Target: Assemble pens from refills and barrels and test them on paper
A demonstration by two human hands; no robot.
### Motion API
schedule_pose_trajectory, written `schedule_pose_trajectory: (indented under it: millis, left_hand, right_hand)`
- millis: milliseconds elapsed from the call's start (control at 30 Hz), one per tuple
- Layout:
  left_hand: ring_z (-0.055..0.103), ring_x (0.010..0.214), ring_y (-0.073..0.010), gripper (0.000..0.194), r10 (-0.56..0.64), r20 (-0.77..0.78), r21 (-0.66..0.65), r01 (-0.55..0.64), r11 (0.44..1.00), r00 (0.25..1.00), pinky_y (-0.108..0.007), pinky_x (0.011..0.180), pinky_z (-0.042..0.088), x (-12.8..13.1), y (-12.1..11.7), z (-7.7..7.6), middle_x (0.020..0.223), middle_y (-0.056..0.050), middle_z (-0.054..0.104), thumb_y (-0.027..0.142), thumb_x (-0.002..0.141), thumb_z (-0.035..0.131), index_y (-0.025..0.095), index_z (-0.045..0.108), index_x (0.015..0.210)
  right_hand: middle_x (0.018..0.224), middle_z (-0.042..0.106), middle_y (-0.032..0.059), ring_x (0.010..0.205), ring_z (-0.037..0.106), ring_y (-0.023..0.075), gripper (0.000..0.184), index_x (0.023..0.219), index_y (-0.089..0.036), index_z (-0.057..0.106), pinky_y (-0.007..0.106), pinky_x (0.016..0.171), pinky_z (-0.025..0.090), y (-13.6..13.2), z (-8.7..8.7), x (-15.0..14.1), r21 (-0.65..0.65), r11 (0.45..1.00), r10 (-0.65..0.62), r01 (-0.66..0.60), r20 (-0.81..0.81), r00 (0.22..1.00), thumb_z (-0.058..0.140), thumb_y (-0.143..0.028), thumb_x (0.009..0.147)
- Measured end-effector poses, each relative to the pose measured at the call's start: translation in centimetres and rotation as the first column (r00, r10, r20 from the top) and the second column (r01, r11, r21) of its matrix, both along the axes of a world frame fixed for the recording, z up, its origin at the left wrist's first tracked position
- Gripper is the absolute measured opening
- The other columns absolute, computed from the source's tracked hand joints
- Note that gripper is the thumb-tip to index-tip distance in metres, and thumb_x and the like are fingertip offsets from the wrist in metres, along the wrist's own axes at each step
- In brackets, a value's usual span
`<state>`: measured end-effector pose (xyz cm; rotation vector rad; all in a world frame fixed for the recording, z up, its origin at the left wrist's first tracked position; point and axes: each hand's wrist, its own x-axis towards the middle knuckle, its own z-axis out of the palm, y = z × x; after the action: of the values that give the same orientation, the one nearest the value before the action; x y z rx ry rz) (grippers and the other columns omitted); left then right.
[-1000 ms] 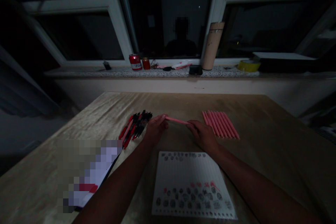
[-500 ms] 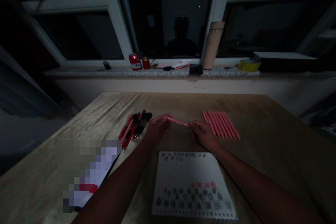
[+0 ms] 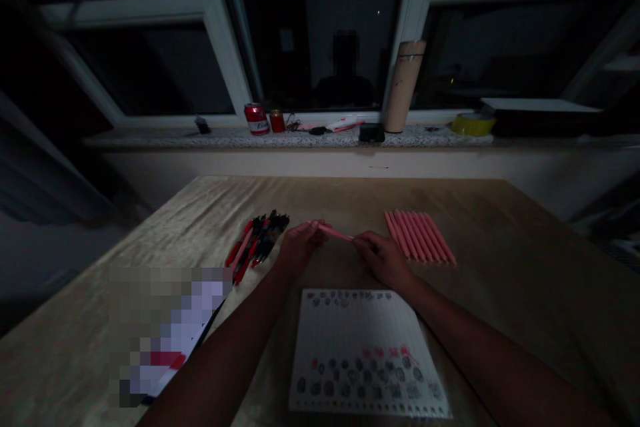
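Observation:
Between my two hands a slim pink pen (image 3: 336, 233) is held nearly level above the table. My left hand (image 3: 302, 241) is closed on its left end, and my right hand (image 3: 383, 255) pinches its right end. A row of similar pink pens (image 3: 420, 237) lies side by side just right of my right hand. Left of my left hand is a loose pile of black and red pens (image 3: 257, 243), with a pink one among them. Below my hands lies a lined sheet of paper (image 3: 357, 333) with rows of dark and red scribbled marks.
A blurred-out white and purple item (image 3: 185, 333) lies on the table (image 3: 320, 197) by my left forearm. On the windowsill (image 3: 225, 137) behind stand a red can (image 3: 257, 120), a small red jar (image 3: 277, 121), a tall pinkish cylinder (image 3: 404, 87) and a yellow tape roll (image 3: 473, 125).
My right hand's fingers have shifted slightly left along the pink pen. My left hand stays nearly where it was, and the things on the table have not moved.

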<state>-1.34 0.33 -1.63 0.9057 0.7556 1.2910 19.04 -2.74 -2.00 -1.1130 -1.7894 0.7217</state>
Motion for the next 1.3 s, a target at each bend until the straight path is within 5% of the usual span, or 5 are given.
schedule_pose_trajectory:
  millis: [333, 667, 967, 1133, 1300]
  left_hand:
    - [0.061, 0.067, -0.0111, 0.029, -0.066, -0.017, 0.005, 0.066, 0.998, 0.998, -0.022, 0.061, 0.043, -0.2, 0.0, 0.0, 0.093, -0.009, 0.069, 0.035, 0.074, 0.067, 0.012, 0.067, 0.091]
    - [0.059, 0.06, -0.0123, 0.029, -0.001, -0.137, 0.023, 0.004, 1.0, 0.991, -0.024, 0.058, 0.042, 0.2, -0.3, 0.0, 0.069, -0.006, 0.068, 0.035, 0.072, 0.067, 0.011, 0.069, 0.087]
    - [0.056, 0.055, -0.0108, 0.028, 0.019, -0.263, 0.028, -0.012, 1.0, 0.965, -0.023, 0.056, 0.043, 0.2, -0.3, 0.0, 0.067, -0.004, 0.067, 0.033, 0.064, 0.074, 0.011, 0.071, 0.08]
    - [0.057, 0.054, -0.0113, 0.028, 0.008, -0.372, 0.034, 0.005, 0.999, 0.928, -0.023, 0.056, 0.044, 0.3, -0.6, 0.5, 0.068, -0.004, 0.069, 0.031, 0.06, 0.077, 0.014, 0.072, 0.082]
    - [0.058, 0.054, -0.0114, 0.025, -0.001, -0.397, 0.042, 0.019, 0.999, 0.918, -0.023, 0.054, 0.044, 0.4, -0.8, 0.7, 0.066, -0.003, 0.069, 0.03, 0.062, 0.076, 0.014, 0.072, 0.081]
  right_hand:
    - [0.046, 0.043, -0.0062, 0.04, 0.036, 0.0087, 0.028, 0.076, -0.019, 0.061, 0.021, 0.039, 0.023, 0.1, -0.8, -0.2, -0.216, 0.97, 0.059, -0.113, -0.239, 0.969, 0.051, -0.044, 0.085]
    - [0.064, 0.058, -0.0012, 0.055, 0.05, 0.012, 0.026, 0.09, -0.019, 0.063, 0.021, 0.046, 0.033, 0.6, -0.8, -0.2, -0.103, 0.987, -0.152, 0.126, -0.318, 0.936, 0.055, -0.043, 0.082]
    - [0.055, 0.056, -0.0035, 0.042, 0.042, 0.0073, 0.027, 0.08, -0.017, 0.062, 0.019, 0.039, 0.029, 0.6, 0.6, 0.0, -0.241, 0.967, -0.212, 0.087, -0.56, 0.801, 0.064, -0.044, 0.076]
    - [0.049, 0.054, -0.0045, 0.038, 0.042, 0.0072, 0.034, 0.078, -0.017, 0.063, 0.019, 0.036, 0.029, 1.1, 0.9, 0.0, -0.375, 0.917, -0.243, -0.14, -0.799, 0.55, 0.062, -0.051, 0.075]
    - [0.053, 0.06, -0.0004, 0.04, 0.05, 0.0115, 0.041, 0.084, -0.018, 0.063, 0.024, 0.042, 0.038, 0.7, 1.5, -0.1, -0.463, 0.719, -0.279, -0.518, -0.875, 0.395, 0.051, -0.057, 0.081]
